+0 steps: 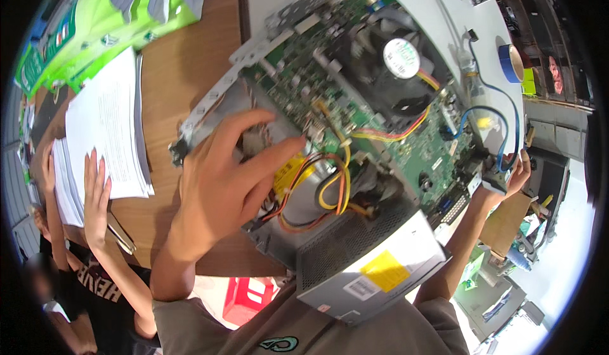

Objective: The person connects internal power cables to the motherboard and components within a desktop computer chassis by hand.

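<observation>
An opened desktop computer (406,171) is tilted in front of me, its green motherboard showing. A black cooling fan (374,70) with a white round label sits on the board. At the near end is a silver power supply (374,266) with a yellow sticker, and a bundle of yellow, red and black cables (342,190) comes out of it. Over the chassis's left side my left hand (219,174) has its fingers apart, the fingertips close to the cables and the board's edge. My right hand (515,176) grips the chassis by its right edge, partly hidden behind it.
A blue cable (517,127) loops at the right, below a roll of blue tape (509,63) on the white table. On the brown tabletop to the left, another person's hands (96,187) rest by a paper stack (104,127). Green packages (89,25) lie beyond. A red stool (244,304) stands below.
</observation>
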A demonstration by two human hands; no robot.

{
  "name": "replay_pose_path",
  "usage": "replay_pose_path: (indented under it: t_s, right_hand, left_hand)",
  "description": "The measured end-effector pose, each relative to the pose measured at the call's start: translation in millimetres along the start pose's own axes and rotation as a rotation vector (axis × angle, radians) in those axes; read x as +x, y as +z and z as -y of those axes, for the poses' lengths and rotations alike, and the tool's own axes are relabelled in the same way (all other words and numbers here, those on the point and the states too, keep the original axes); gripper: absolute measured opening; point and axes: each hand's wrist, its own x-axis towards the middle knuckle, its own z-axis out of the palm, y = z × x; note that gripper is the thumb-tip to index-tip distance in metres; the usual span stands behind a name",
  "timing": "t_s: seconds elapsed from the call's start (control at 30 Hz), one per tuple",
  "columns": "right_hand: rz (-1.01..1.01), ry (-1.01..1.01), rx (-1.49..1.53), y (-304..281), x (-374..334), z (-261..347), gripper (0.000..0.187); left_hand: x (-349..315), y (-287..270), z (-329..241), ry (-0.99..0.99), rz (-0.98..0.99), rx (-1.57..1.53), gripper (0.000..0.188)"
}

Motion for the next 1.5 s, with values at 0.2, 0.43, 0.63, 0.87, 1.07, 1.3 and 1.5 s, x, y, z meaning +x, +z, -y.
replay_pose_path:
  t_s: [0.2,0.43,0.63,0.87,1.07,1.3,1.5]
  right_hand:
    - [-0.209,-0.100,-0.131,-14.9,13.7,22.7,0.027]
    - [0.823,-0.542,-0.100,87.6,-33.4,205.0,0.069]
    - [1.200,-0.535,-0.527,148.9,-67.8,204.5,0.120]
    - [1.095,-0.437,-0.507,158.7,-74.1,206.0,0.113]
    - [1.061,-0.299,-0.405,152.3,-81.1,194.7,0.116]
    - [1.097,-0.273,-0.444,148.0,-72.8,191.6,0.130]
    - [1.112,-0.266,-0.383,143.2,-68.7,186.3,0.121]
  left_hand:
    - [-10.2,7.7,9.4,0.069,-0.155,0.011,0.038]
    - [-12.3,15.4,10.5,0.097,-0.234,0.009,0.039]
    - [-14.5,24.2,16.0,0.092,-0.264,0.074,0.033]
    - [-19.5,21.9,17.4,0.069,-0.254,0.012,0.032]
    - [-20.1,19.6,16.1,0.042,-0.240,0.012,0.029]
    - [-16.3,14.9,13.5,0.027,-0.219,0.018,0.028]
    - [-12.7,16.3,13.7,0.018,-0.224,0.044,0.030]
